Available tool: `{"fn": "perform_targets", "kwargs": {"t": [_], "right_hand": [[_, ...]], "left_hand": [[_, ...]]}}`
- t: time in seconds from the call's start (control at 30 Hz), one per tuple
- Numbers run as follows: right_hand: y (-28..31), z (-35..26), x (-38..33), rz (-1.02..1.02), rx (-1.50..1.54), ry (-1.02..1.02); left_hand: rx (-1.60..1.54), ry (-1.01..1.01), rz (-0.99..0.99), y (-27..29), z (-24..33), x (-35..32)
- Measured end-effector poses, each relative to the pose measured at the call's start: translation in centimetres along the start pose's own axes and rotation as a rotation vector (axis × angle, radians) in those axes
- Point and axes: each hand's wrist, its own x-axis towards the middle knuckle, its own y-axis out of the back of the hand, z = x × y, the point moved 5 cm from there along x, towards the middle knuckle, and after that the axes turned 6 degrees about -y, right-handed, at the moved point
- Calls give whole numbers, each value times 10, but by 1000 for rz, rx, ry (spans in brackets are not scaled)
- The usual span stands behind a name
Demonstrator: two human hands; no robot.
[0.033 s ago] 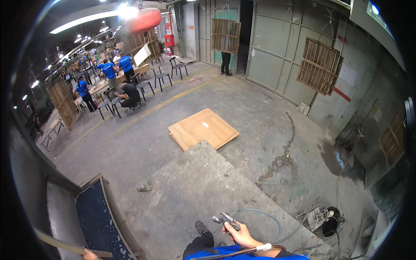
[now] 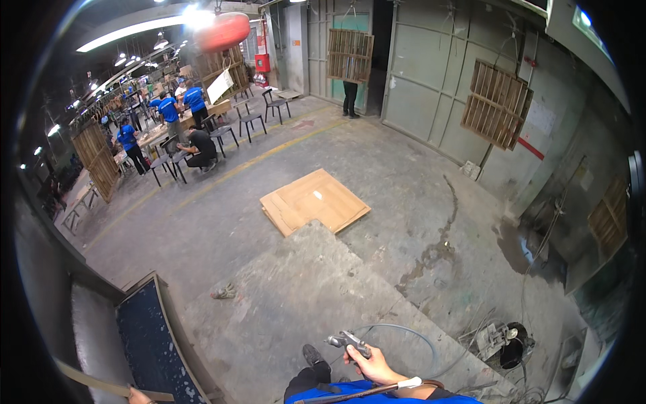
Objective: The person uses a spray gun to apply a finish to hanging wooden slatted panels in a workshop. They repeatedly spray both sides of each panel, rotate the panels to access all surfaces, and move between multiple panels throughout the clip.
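Observation:
My right hand [image 2: 374, 365] is closed around a metal spray gun [image 2: 350, 342] at the lower middle, its nozzle pointing left. A thin grey hose [image 2: 424, 337] loops beside the gun toward the right. Across my right forearm lies a brown rod or tube [image 2: 370, 392] with a white piece near its end. At the lower left edge, only part of my left hand [image 2: 138, 396] shows, its fingers against a flat light-brown strip [image 2: 101, 384]. Below that strip is a dark blue, white-spotted trough [image 2: 151, 337] with a metal rim.
A stack of flat cardboard [image 2: 316, 198] lies on the floor ahead. A crumpled glove-like thing [image 2: 224, 291] lies nearer. Hoses and a dirty device [image 2: 498, 340] sit at right. Slatted wooden panels [image 2: 496, 103] hang beyond. People and chairs [image 2: 249, 120] are far left.

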Motion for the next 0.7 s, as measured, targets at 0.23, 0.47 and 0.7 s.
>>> {"fn": "perform_targets", "kwargs": {"t": [0.23,0.47,0.7], "right_hand": [[-30,-82,61,-233,-179,41],[-55,-138,126,-307,-156,56],[-26,-155,167,-306,-153,-27]], "left_hand": [[112,156,84,-48,40,-19],[138,215,16,-89,104,-25],[192,290,7,-74,128,-39]]}}
